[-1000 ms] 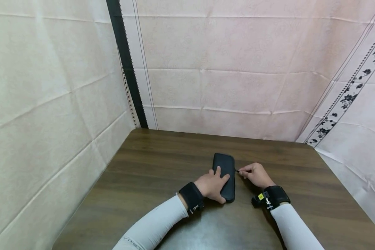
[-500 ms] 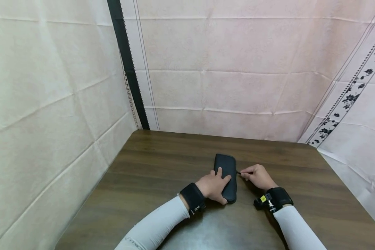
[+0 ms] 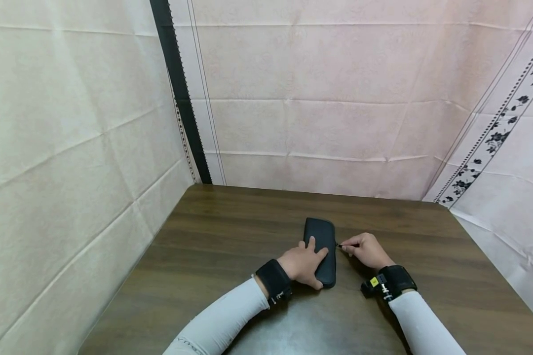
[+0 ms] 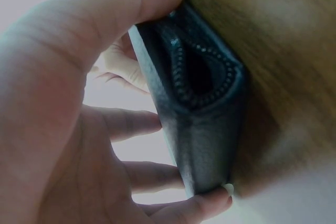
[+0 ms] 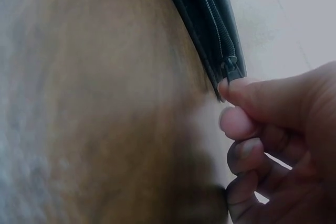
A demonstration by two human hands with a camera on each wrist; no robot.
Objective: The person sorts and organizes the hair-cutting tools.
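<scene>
A black zip wallet lies lengthwise on the wooden table. My left hand holds it from the left, with the thumb toward its near right corner and the fingers spread over its top and far edge. In the left wrist view, the near end of the wallet shows the zip teeth parted round a dark gap. On the right, my right hand pinches the zip pull between thumb and forefinger. The zip runs along the wallet's side in the right wrist view.
The brown wooden table reaches back to a pale cloth wall. Another cloth wall stands along the left. Each wrist wears a black strap with a small device.
</scene>
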